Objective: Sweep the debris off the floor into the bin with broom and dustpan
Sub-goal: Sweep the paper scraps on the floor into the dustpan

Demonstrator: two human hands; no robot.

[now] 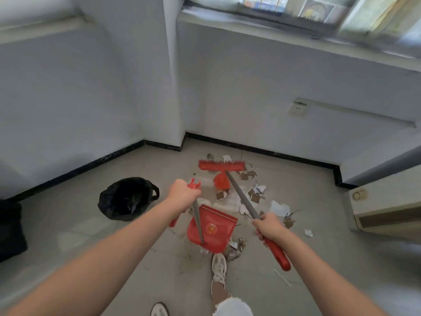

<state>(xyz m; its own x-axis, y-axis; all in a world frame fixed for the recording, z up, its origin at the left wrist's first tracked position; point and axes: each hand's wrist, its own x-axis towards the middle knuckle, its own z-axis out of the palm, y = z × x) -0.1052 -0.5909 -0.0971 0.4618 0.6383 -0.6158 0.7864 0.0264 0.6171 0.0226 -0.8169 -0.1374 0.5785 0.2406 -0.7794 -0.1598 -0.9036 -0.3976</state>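
Grey tiled floor (68,224), head view: my left hand (182,197) clamps the dustpan (210,226) pole, mouth facing debris (255,195) at one o'clock. My right hand (270,226) clasps the broom (222,165), its head set beyond the litter, presumably to drag it back. The bin (127,198) sits at nine o'clock.

One broom (222,166), one dustpan (213,228), one bin (128,198)

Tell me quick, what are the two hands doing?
Left hand: grips the dustpan by its handle.
Right hand: grips the broom by its handle.
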